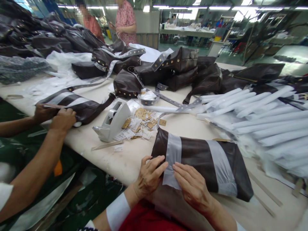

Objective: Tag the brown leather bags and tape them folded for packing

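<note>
A dark brown leather-like bag (196,154) lies on its side on the table in front of me, with two pale translucent strips across it. My left hand (152,173) rests at the bag's left end, fingers spread over the edge beside the left strip (173,150). On the lower part of that same strip lie the fingertips of my right hand (190,183), its fingers stretched out. Neither hand is wrapped round anything. The right strip (222,168) is untouched. The strip's loose lower end hangs over the bag's front edge.
A tape dispenser (112,123) stands left of a heap of paper tags (141,123). Further left, another person's hands (61,120) work on a similar bag (74,104). Wrapped white rolls (271,125) are stacked at the right. Brown bags (168,69) pile up behind.
</note>
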